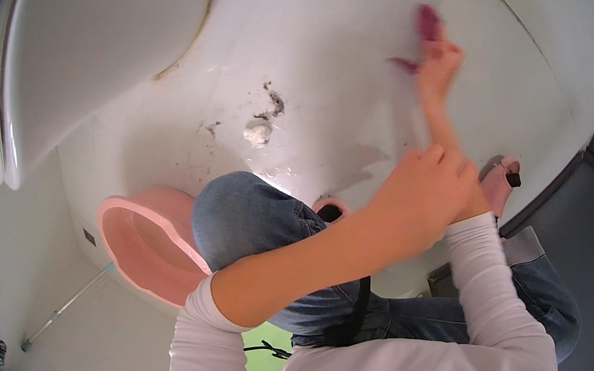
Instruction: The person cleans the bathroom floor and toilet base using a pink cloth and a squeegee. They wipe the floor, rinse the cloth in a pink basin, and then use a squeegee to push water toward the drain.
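Note:
In my right hand [437,58], reaching out over the white floor [338,80], is a dark red cloth [427,22]; hand and cloth are blurred. My left arm crosses in front of me, and my left hand [432,193] grips my right forearm just beyond the bunched white sleeve [478,261]. A crumpled white wad [257,133] lies on the floor beside dark, dirty smears [276,102]. Wet patches show near my knee.
A pink plastic basin [153,255] is tilted by my bent knee [249,216]. A white toilet [96,60] rises at the upper left, its base edge stained. My pink slippers [498,188] are on the floor. A dark door panel [587,215] stands at right, a pole [68,306] at left.

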`<state>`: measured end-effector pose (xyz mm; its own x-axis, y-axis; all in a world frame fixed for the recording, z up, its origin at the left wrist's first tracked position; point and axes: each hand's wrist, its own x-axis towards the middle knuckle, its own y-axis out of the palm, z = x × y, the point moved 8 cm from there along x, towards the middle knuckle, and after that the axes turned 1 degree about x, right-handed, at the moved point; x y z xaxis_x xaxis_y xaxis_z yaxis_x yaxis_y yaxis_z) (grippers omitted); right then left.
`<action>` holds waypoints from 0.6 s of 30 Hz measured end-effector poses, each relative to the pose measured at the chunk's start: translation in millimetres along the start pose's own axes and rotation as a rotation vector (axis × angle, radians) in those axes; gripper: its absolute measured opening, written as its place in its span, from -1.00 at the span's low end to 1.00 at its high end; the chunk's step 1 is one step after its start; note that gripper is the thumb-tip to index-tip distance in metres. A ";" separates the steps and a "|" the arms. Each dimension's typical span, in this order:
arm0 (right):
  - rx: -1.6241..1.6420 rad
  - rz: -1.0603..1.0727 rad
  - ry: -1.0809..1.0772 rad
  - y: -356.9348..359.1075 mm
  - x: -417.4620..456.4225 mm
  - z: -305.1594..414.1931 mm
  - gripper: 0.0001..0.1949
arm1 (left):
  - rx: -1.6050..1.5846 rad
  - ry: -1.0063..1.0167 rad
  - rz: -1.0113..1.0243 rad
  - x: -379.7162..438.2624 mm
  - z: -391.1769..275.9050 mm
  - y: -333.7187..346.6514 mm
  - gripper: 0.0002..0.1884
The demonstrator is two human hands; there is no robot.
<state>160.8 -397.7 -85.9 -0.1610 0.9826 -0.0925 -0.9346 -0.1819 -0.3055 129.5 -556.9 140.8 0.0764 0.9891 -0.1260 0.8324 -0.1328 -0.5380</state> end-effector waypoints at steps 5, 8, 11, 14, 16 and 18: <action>-1.020 -0.201 -0.109 -54.1 54.9 -10.9 -0.48 | 0.067 -0.023 -0.012 -16.8 6.9 -18.1 -0.64; -0.960 -0.126 -0.352 18.3 -1.1 -9.1 -0.42 | 0.050 -0.023 -0.127 -18.6 11.3 -35.5 -0.63; -0.816 0.095 -0.482 102.7 -80.7 6.2 -0.29 | 0.010 -0.021 -0.232 -16.0 14.5 -51.8 -0.61; -0.571 0.435 -0.398 178.9 -153.7 21.7 -0.29 | -0.053 -0.063 -0.243 -12.2 23.8 -62.7 -0.62; -0.384 0.622 -0.374 216.4 -192.6 34.9 -0.35 | -0.051 -0.092 -0.283 -10.6 30.7 -72.8 -0.62; -0.286 0.547 -0.587 233.9 -199.2 62.2 -0.48 | -0.063 -0.119 -0.314 -14.8 37.0 -82.4 -0.62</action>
<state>-45.5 -633.7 -80.0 -0.7789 0.5990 0.1857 -0.5739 -0.5616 -0.5960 39.5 -563.0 156.2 -0.2500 0.9663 -0.0608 0.8381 0.1845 -0.5134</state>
